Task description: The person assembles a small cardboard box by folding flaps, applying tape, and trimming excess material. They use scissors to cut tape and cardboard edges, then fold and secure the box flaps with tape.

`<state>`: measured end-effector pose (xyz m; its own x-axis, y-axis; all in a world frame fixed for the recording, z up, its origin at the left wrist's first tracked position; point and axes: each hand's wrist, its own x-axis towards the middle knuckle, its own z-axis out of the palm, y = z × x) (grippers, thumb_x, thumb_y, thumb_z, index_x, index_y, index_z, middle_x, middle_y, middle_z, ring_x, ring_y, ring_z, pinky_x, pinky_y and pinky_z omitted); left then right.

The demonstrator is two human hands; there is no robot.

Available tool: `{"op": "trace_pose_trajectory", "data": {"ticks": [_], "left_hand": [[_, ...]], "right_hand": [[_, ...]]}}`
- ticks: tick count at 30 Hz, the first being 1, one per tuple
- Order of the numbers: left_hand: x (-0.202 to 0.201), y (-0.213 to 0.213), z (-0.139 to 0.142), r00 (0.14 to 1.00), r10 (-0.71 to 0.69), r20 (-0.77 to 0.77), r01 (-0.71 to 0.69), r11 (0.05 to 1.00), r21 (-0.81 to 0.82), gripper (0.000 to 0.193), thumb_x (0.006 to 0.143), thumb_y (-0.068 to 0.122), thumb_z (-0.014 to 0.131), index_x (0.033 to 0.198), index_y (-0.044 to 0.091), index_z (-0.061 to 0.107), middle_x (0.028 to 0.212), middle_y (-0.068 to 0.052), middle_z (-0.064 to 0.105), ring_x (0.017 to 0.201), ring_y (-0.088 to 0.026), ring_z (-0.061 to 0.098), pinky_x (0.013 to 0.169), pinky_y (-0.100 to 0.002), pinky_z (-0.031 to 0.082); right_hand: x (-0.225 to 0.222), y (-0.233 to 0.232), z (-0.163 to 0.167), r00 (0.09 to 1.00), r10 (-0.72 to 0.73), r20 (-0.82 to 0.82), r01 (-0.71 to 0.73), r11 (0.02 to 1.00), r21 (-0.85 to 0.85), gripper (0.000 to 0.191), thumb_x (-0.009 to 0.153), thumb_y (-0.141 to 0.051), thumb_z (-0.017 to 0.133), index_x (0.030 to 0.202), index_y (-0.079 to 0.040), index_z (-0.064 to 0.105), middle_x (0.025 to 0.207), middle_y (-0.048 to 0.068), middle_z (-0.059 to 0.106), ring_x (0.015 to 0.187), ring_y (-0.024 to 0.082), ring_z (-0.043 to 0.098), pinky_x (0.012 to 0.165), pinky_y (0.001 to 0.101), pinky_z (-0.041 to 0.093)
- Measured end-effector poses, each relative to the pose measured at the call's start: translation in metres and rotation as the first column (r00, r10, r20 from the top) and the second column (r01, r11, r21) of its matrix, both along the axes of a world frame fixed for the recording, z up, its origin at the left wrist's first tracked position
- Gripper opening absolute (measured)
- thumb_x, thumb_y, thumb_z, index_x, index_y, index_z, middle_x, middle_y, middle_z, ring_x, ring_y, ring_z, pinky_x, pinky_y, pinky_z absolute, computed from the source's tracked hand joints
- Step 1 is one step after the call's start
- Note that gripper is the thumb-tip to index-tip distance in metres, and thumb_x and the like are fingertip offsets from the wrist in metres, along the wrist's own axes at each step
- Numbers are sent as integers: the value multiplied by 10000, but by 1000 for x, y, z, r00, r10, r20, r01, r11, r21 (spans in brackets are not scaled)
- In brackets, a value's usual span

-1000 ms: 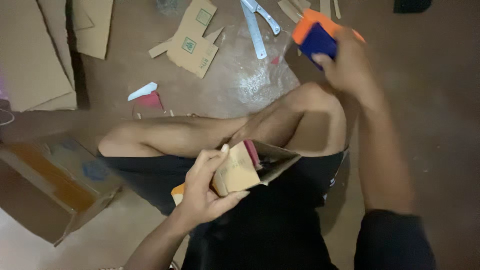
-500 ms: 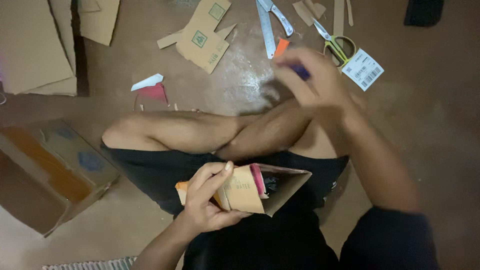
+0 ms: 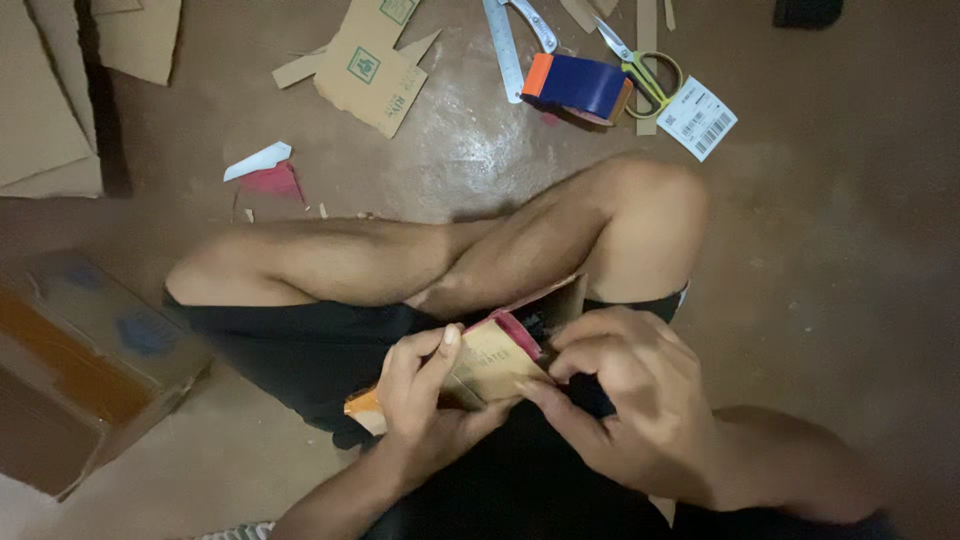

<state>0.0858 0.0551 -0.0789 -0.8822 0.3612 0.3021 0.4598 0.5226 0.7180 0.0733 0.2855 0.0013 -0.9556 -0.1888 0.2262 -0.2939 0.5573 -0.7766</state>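
Folded cardboard piece (image 3: 500, 355) held over the lap.
Tan, with a red inner edge and an orange corner; left hand (image 3: 425, 400) grips it from below, right hand (image 3: 625, 395) pinches its right side.

— How do the arms lie?

— Both forearms come up from the lower edge and meet over the lap, above the crossed bare legs.

— And the left hand (image 3: 425, 405)?

— Palm turned upward, fingers curled, thumb stretched up and pressed flat against what it clasps.

— The right hand (image 3: 625, 395)?

— Back of it toward the camera, knuckles bent, fingertips pinching inward just beside the left thumb. The two hands nearly touch.
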Motion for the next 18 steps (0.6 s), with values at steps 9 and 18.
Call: {"op": "trace_pose_trajectory", "data": {"ticks": [9, 18], "left_hand": [[7, -29, -11, 997, -74, 34, 66, 977, 201, 963, 782, 335, 934, 1526, 78, 377, 1274, -179, 581, 1091, -265, 655, 872, -371, 571], [7, -43, -37, 990, -141, -6, 125, 858, 497, 1073, 738, 626, 801, 1597, 148, 368, 1308, -123, 516, 1153, -297, 658, 939, -467, 587]], "right_hand": [[6, 8, -11, 996, 88, -18, -90, 980, -178, 654, 718, -314, 961, 1170, -100, 539, 1194, 122, 607, 1139, 318, 663, 944, 426, 566], [2, 11, -31, 995, 93, 24, -80, 939, -334, 827, 693, -275, 976, 1310, -89, 456, 1366, 153, 514, 1316, 315, 569, 1104, 444, 524]]}}
